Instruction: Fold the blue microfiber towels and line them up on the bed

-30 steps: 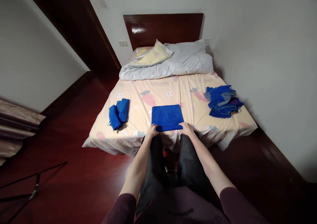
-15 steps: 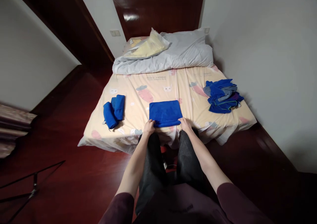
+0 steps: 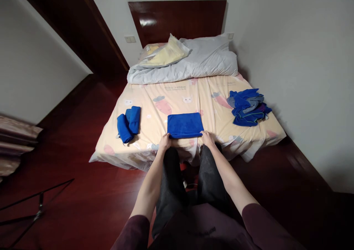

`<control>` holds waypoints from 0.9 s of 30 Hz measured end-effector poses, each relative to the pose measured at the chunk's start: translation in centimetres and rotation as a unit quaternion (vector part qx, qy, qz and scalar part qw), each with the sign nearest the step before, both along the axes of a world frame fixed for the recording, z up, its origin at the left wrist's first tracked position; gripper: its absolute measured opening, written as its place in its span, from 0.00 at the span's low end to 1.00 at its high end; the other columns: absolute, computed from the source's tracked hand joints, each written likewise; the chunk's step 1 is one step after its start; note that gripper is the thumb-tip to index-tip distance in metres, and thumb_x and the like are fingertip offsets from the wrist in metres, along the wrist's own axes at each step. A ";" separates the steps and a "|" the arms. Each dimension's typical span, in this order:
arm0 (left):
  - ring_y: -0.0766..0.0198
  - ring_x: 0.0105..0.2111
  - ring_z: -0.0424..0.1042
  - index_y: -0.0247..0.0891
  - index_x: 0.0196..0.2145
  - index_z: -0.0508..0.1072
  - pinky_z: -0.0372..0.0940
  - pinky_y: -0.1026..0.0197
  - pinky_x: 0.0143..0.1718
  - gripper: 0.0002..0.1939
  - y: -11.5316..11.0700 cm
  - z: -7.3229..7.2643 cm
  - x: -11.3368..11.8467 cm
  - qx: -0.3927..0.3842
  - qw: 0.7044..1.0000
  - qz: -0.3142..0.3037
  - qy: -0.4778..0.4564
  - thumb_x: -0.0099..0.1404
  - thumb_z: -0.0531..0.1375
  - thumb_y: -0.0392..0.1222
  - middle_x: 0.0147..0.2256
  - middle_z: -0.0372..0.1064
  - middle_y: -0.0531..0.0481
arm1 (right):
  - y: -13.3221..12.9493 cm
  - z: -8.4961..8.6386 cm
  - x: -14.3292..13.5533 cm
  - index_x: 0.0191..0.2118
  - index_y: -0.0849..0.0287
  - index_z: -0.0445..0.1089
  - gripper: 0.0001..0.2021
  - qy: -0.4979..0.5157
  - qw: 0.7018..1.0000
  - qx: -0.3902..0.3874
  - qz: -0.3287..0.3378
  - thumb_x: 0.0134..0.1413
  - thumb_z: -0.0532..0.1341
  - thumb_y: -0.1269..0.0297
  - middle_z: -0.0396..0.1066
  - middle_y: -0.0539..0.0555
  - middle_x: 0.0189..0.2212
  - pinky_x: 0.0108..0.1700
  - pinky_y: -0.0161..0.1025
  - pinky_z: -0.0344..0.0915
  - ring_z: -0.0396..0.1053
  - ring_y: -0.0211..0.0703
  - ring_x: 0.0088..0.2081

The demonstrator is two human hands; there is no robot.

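Observation:
A blue towel (image 3: 185, 124) lies flat as a rectangle on the bed near its front edge, its near edge turned over in a narrow fold. My left hand (image 3: 165, 141) is closed on the towel's near left corner. At the near right corner, my right hand (image 3: 207, 137) pinches the same folded edge. Several rolled blue towels (image 3: 128, 124) lie together on the left of the bed. To the right sits a loose heap of blue and grey cloths (image 3: 249, 106), one with a light green edge.
The bed (image 3: 149, 99) has a cream sheet with carrot prints. A grey quilt (image 3: 210, 56) and a yellow pillow (image 3: 171, 52) lie by the dark wooden headboard (image 3: 179, 19). A black metal stand (image 3: 38, 207) is on the red floor at left; a curtain (image 3: 16, 143) hangs beyond it.
The towel's near edge has been turned over slightly away from me, so the towel looks a little shorter. Both hands keep hold of its corners. The view has shifted slightly.

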State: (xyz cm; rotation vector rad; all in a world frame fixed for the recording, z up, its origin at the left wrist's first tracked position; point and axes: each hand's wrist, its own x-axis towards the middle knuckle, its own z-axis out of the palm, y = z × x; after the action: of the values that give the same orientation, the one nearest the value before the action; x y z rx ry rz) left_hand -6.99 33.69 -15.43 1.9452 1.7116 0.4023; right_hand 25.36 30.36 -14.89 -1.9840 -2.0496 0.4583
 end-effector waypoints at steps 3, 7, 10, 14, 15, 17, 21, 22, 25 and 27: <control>0.53 0.52 0.75 0.37 0.54 0.73 0.69 0.54 0.56 0.22 0.3 0.0 -0.2 0.007 1.000 0.023 -0.015 0.62 0.57 0.30 0.52 0.77 0.41 | 0.1 0.1 0.1 0.57 0.57 0.74 0.19 0.011 1.000 0.008 -0.009 0.67 0.55 0.75 0.77 0.59 0.55 0.65 0.41 0.62 0.72 0.47 0.60; 0.55 0.52 0.76 0.38 0.53 0.71 0.69 0.54 0.55 0.18 0.5 -0.1 -0.5 0.008 0.998 0.051 -0.027 0.67 0.53 0.31 0.50 0.78 0.41 | 0.4 -0.1 0.3 0.58 0.55 0.73 0.16 0.060 0.997 0.011 -0.048 0.69 0.58 0.69 0.78 0.57 0.55 0.61 0.40 0.66 0.75 0.47 0.56; 0.55 0.51 0.77 0.40 0.54 0.69 0.70 0.55 0.55 0.16 0.5 -0.2 -0.6 0.006 0.997 0.066 -0.033 0.70 0.53 0.33 0.50 0.78 0.41 | 0.7 -0.5 0.5 0.58 0.55 0.72 0.15 0.100 0.992 0.008 -0.080 0.70 0.59 0.66 0.78 0.57 0.54 0.58 0.40 0.68 0.75 0.48 0.56; 0.55 0.52 0.77 0.39 0.55 0.69 0.69 0.55 0.54 0.15 0.6 -0.4 -0.7 0.009 0.996 0.084 -0.032 0.73 0.53 0.36 0.50 0.78 0.38 | 0.6 -0.7 0.9 0.59 0.55 0.72 0.15 0.107 0.989 0.005 -0.098 0.70 0.60 0.63 0.79 0.58 0.53 0.57 0.41 0.69 0.76 0.49 0.55; 0.54 0.52 0.77 0.39 0.55 0.68 0.69 0.55 0.54 0.15 0.6 -0.4 -0.7 0.009 0.996 0.088 -0.030 0.73 0.53 0.37 0.50 0.78 0.38 | 0.6 -0.7 1.0 0.59 0.55 0.72 0.15 0.108 0.989 0.004 -0.100 0.70 0.60 0.62 0.79 0.58 0.52 0.56 0.41 0.69 0.76 0.49 0.54; 0.54 0.50 0.78 0.39 0.56 0.68 0.69 0.55 0.53 0.14 0.6 -0.5 -0.7 0.007 0.995 0.092 -0.024 0.74 0.53 0.39 0.50 0.79 0.38 | 0.4 -0.7 1.4 0.58 0.54 0.72 0.14 0.109 0.989 0.003 -0.102 0.70 0.60 0.61 0.80 0.58 0.50 0.54 0.40 0.69 0.77 0.48 0.52; 0.54 0.48 0.79 0.40 0.55 0.68 0.70 0.56 0.50 0.13 0.7 -0.7 -0.7 -0.004 0.996 0.094 -0.006 0.76 0.53 0.41 0.46 0.79 0.40 | 0.0 -0.5 1.9 0.56 0.54 0.73 0.14 0.103 0.988 0.000 -0.115 0.71 0.58 0.59 0.80 0.57 0.47 0.51 0.39 0.70 0.77 0.48 0.48; 0.54 0.48 0.79 0.40 0.55 0.68 0.69 0.56 0.50 0.13 0.7 -0.7 -0.7 -0.006 0.995 0.095 -0.001 0.76 0.53 0.42 0.46 0.79 0.39 | 0.0 -0.4 1.9 0.57 0.54 0.73 0.14 0.095 0.989 -0.004 -0.117 0.72 0.58 0.59 0.80 0.58 0.47 0.51 0.38 0.69 0.77 0.48 0.49; 0.53 0.49 0.79 0.40 0.56 0.68 0.69 0.57 0.49 0.14 0.7 -0.6 -0.6 -0.013 0.995 0.099 0.016 0.77 0.52 0.42 0.46 0.79 0.39 | 0.0 0.0 1.7 0.58 0.56 0.72 0.15 0.063 0.991 -0.022 -0.120 0.73 0.57 0.57 0.80 0.61 0.48 0.51 0.39 0.68 0.76 0.51 0.50; 0.53 0.49 0.79 0.40 0.56 0.68 0.68 0.57 0.49 0.14 0.6 -0.4 -0.6 -0.017 0.994 0.102 0.027 0.77 0.52 0.42 0.47 0.79 0.38 | 0.0 0.3 1.4 0.59 0.56 0.71 0.17 0.042 0.991 -0.036 -0.122 0.74 0.56 0.56 0.80 0.62 0.49 0.51 0.40 0.68 0.76 0.52 0.51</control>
State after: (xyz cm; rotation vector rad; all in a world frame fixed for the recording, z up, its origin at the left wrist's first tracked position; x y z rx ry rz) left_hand -7.55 34.28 -15.84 1.7772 1.9470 0.3943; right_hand 26.80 30.33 -14.54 -2.1818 -1.7333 0.5589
